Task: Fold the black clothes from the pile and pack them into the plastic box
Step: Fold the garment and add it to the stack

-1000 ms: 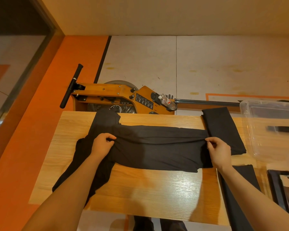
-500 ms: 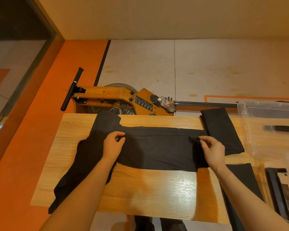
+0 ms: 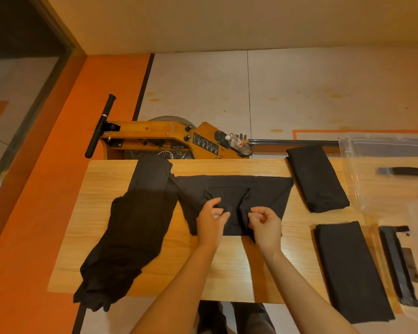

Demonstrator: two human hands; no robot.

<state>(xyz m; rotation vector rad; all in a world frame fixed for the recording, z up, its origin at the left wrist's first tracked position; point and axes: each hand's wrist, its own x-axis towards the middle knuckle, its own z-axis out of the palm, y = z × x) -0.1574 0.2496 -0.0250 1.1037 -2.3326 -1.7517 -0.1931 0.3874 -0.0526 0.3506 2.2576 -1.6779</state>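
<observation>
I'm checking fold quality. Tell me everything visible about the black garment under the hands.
The black, soft knit garment lies flat mid-table on the light wooden table, folded into a wide band, with a smaller fold on top. The left hand and right hand pinch its middle. Its left end meets the unfolded black pile.

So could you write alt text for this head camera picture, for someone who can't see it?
Two hands, left hand and right hand, pinch the middle of a black garment half folded on a wooden table. An unfolded pile lies left; two folded pieces and a clear plastic box lie right.
</observation>
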